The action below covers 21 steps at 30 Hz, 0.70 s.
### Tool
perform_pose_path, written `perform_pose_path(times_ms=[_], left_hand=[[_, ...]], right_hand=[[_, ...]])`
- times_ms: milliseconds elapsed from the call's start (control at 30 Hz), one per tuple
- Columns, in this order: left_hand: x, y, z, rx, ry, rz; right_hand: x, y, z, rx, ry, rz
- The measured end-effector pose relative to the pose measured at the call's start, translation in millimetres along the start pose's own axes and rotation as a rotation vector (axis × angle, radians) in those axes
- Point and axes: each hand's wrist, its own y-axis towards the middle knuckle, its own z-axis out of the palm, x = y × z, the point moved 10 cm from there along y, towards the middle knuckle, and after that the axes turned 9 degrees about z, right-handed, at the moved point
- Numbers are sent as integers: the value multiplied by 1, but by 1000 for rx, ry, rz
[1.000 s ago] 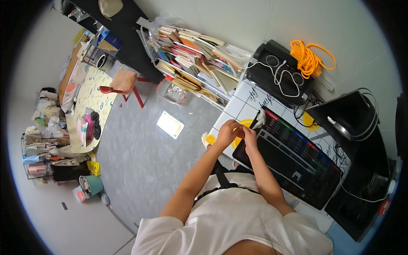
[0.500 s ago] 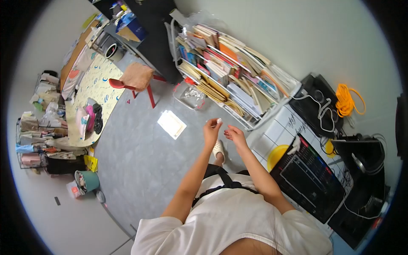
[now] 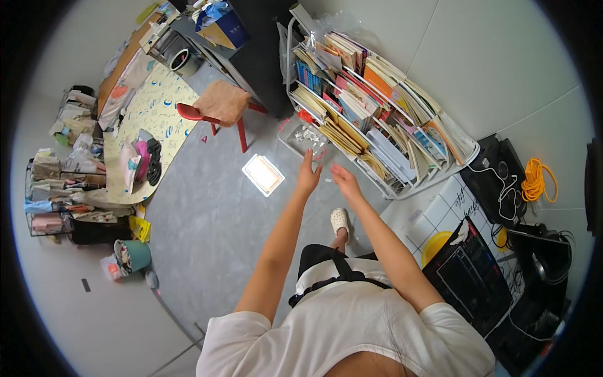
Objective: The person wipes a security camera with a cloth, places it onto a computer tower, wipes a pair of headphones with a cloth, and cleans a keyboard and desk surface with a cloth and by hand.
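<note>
My left hand (image 3: 308, 173) reaches forward over the floor, fingers stretched out and apart, with nothing visible in it. Its fingertips overlap the near edge of a clear plastic bin (image 3: 289, 142) in this view; whether they touch cannot be told. Several crumpled white pieces (image 3: 308, 134) lie in the bin. Close by on the right, my right hand (image 3: 345, 181) is open too, its fingers extended toward the left. A tiny white bit (image 3: 328, 180) shows between the hands; I cannot tell whether it is on the floor or in the air.
A rack of books (image 3: 370, 107) stands along the wall beyond the bin. Left of my hands, a bright white rectangle (image 3: 264, 175) shows on the grey floor. A red chair (image 3: 223, 103) with a furry cover is farther off. At right are a dark monitor (image 3: 468, 276) and cables.
My left hand has let go of a small white piece and stretched its fingers toward the bin. My right hand has shifted slightly forward. The whole view has moved.
</note>
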Motion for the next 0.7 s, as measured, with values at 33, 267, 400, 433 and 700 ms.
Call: perform_pose_path(times_ms=[33,267,400,433,700], left_hand=[[1,-1,3,18,13,5],[-7,-16,17,281,494,43],[-64,-9,44,404,566,198],[-82,-8,59,410,569,297],[-216,-34,196,456,375,630]], right_hand=[[-7,-1,0,-7,-3,14],[-25,-19,-17,-37,12,66],[-24,-30,-51,-240,-300,-141],[-7,-45,-59,-356,-497,-248],[11,-145,-191,-827,-707,-329]])
